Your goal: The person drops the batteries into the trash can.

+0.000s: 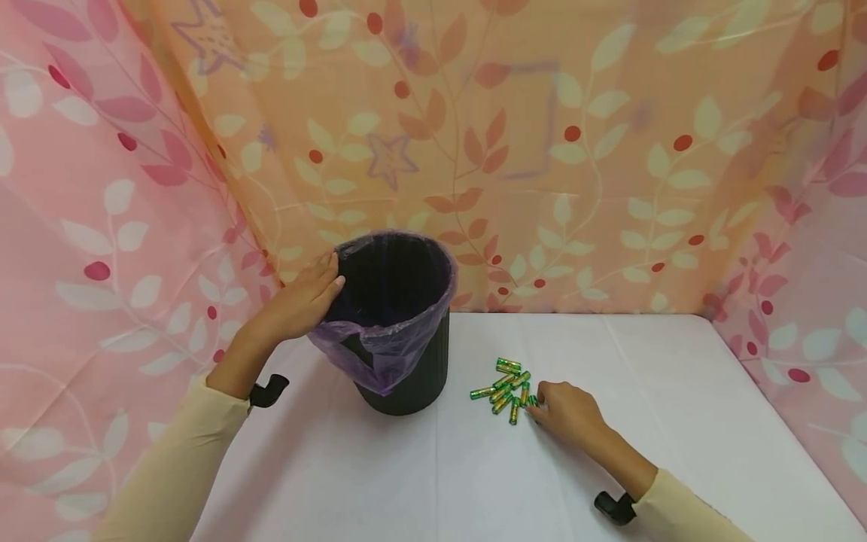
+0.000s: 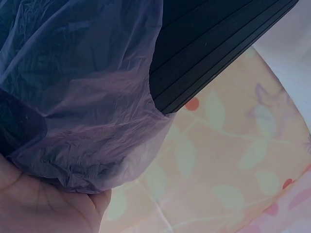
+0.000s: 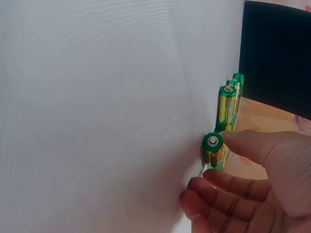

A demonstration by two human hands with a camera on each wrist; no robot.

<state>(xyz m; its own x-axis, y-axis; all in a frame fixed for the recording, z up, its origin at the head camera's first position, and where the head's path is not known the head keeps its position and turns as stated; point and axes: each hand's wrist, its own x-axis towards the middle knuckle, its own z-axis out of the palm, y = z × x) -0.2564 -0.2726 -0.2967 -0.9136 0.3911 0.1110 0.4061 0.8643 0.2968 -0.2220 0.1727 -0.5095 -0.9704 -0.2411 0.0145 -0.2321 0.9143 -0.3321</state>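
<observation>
1. My left hand [image 1: 305, 295] rests on the left side of the bin [image 1: 423, 388], at its rim, with the fingers fairly straight and lying close together rather than spread.
2. The bin stands upright, black and ribbed, with a purple liner [image 1: 396, 360] folded over its rim and hanging down its near side; my left palm is against that liner.
3. To the right of the bin, apart from it, a loose cluster of green-and-gold batteries [image 1: 504, 381] lies on the white tabletop [image 1: 501, 482]. They point in different directions, some touching.
4. My right hand [image 1: 572, 412] is at the side of the cluster farthest from the bin. My thumb touches one battery [image 3: 214, 149] and my curled fingers sit close by its other side; I cannot tell whether the pinch has closed.
5. Behind the bin hangs an orange cloth [image 1: 515, 226] printed with leaves and red dots.
6. Nearer me than the bin are my pale sleeves [image 1: 190, 452].
</observation>
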